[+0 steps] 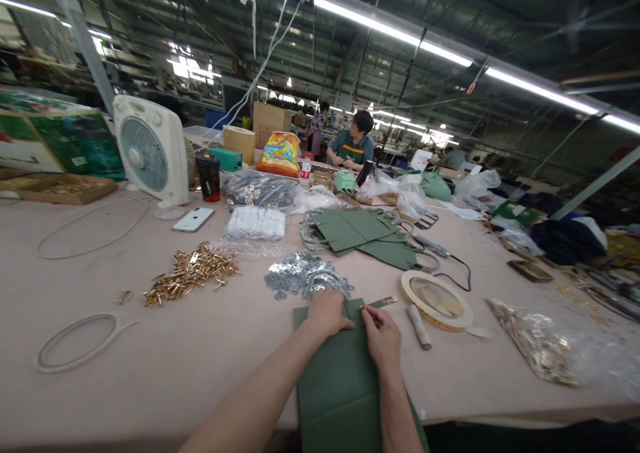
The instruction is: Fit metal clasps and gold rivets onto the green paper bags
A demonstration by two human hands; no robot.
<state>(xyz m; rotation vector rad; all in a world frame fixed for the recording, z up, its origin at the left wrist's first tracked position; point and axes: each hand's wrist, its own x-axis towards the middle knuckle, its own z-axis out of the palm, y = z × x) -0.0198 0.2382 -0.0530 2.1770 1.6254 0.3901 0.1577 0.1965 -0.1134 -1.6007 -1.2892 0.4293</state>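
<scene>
A dark green panel [340, 379], flat and creased across, lies in front of me at the table's front edge. My left hand [327, 311] grips it near its top edge, thumb on the surface. Beside it my right hand [384, 336] pinches a tiny gold-coloured metal fitting [363, 307] at the panel's upper right. A narrow green strap with a metal end [387, 301] sticks out to the right. Just beyond my left hand lie a looped grey cord handle [327, 278] and a heap of small silver metal plates [290, 274]. My left fingertips are partly hidden.
Stacked green panels [357, 229] lie ahead. To the left are gold metal fittings [193, 273], a phone [193, 219], a coil [75, 343] and a fan [150, 149]. Tape [410, 283], a wrapped stick [419, 327] and bagged parts [533, 343] lie right. Another person [353, 145] sits across.
</scene>
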